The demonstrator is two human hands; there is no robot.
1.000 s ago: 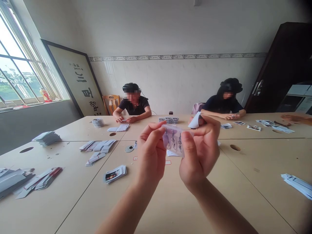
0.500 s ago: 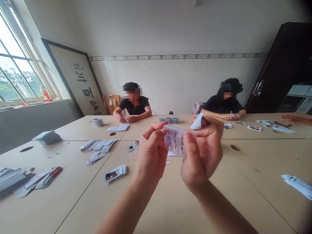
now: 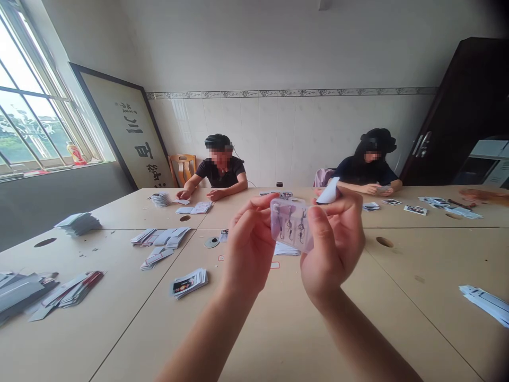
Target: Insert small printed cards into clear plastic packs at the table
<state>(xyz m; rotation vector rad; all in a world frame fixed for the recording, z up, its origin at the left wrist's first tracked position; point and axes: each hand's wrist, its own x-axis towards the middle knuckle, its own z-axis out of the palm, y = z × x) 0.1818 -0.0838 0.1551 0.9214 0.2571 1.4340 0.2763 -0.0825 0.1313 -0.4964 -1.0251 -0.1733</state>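
Note:
Between my hands, above the table, is a small clear plastic case (image 3: 289,225) with dark metal fishing rigs, like hooks or swivels, lying in its compartments. My left hand (image 3: 254,239) grips the case's left edge between thumb and fingers. On the right edge, the thumb of my right hand (image 3: 334,239) presses against the case. A curled white paper label (image 3: 329,191) sticks up from the fingers of that same hand. Beyond the case, partly hidden, lies a stack of white papers (image 3: 287,249) on the table.
The wide table (image 3: 246,339) carries printed cards (image 3: 189,283), folded card bundles (image 3: 161,239), a paper stack (image 3: 77,224) and white strips (image 3: 485,303). Cable holes (image 3: 384,242) pierce its top. Two people (image 3: 220,167) sit across, the other person (image 3: 369,164) holding something small.
The case has tilted more upright, so its compartments show more plainly. My right hand has shifted slightly right. Across the table, the left person's hand has moved left with a white card.

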